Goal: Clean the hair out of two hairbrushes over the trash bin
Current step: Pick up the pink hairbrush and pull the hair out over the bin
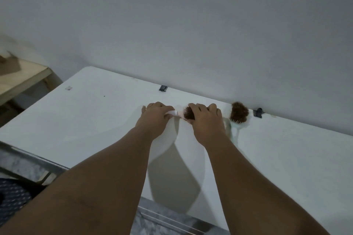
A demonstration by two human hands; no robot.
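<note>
A pink hairbrush (pixel 177 113) full of brown hair lies sideways on the white table (pixel 95 112) near the wall. My left hand (pixel 155 118) is closed on its handle. My right hand (pixel 207 120) covers its head, fingers curled over the clump of hair. A second, pale green hairbrush (pixel 238 115), also matted with brown hair, lies just right of my right hand with its handle pointing toward me. No trash bin is in view.
Two dark clips (pixel 163 88) (pixel 257 112) sit on the table's far edge against the wall. A wooden shelf (pixel 24 78) stands at the left. A dark patterned object (pixel 13 198) shows at the lower left, below the table's near edge.
</note>
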